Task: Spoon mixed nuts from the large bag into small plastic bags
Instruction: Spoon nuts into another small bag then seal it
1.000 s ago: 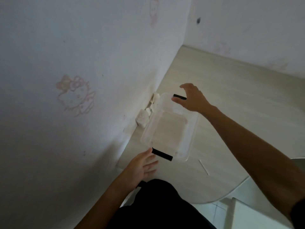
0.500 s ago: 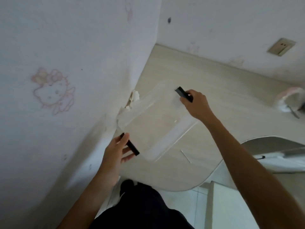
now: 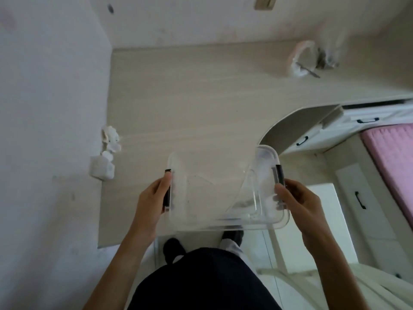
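Note:
A clear plastic container (image 3: 223, 211) with black side handles hangs in the air over the near edge of the pale wooden desk (image 3: 190, 97). My left hand (image 3: 154, 198) grips its left handle and my right hand (image 3: 297, 202) grips its right handle. The container looks empty and tilts slightly. Far back on the right of the desk lies a crumpled plastic bag (image 3: 301, 59) with a spoon handle sticking out and a dark bag of nuts (image 3: 324, 61) beside it, both blurred.
White crumpled tissue and a small white box (image 3: 102, 168) sit against the left wall. White drawers (image 3: 366, 121) and a pink mattress (image 3: 393, 157) are at the right. A white stool (image 3: 326, 220) stands below my right hand. A wall socket (image 3: 266, 2) is at the top.
The container has been lifted from the desk by the left wall and brought toward my body. The view has swung right, revealing the bags, drawers and mattress.

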Demonstrator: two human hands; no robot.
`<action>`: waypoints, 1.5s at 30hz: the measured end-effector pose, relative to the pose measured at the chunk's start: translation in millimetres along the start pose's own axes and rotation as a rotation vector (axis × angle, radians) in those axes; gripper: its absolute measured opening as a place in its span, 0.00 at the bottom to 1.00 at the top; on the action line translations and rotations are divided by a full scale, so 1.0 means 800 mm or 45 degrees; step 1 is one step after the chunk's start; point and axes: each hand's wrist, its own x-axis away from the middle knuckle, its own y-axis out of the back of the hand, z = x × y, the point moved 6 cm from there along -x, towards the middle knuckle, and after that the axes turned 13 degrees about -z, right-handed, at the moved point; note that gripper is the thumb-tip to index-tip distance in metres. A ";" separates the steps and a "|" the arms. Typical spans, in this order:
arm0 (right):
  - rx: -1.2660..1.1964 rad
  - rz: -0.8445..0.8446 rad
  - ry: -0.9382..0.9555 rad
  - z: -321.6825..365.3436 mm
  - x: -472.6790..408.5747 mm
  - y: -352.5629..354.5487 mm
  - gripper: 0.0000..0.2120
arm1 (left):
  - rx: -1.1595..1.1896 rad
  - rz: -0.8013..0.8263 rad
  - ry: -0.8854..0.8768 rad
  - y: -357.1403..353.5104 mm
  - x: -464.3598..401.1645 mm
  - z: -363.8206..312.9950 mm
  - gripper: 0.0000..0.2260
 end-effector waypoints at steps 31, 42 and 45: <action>-0.374 -0.760 -0.339 -0.101 -0.328 0.325 0.12 | -0.444 0.580 -0.322 -0.672 -0.061 -0.141 0.15; -0.396 -1.032 -0.507 -0.021 -0.538 0.359 0.06 | -0.639 0.984 -0.271 -0.969 -0.176 -0.275 0.16; -0.367 -1.090 -0.517 -0.010 -0.581 0.376 0.09 | -0.587 1.039 -0.257 -1.025 -0.190 -0.290 0.20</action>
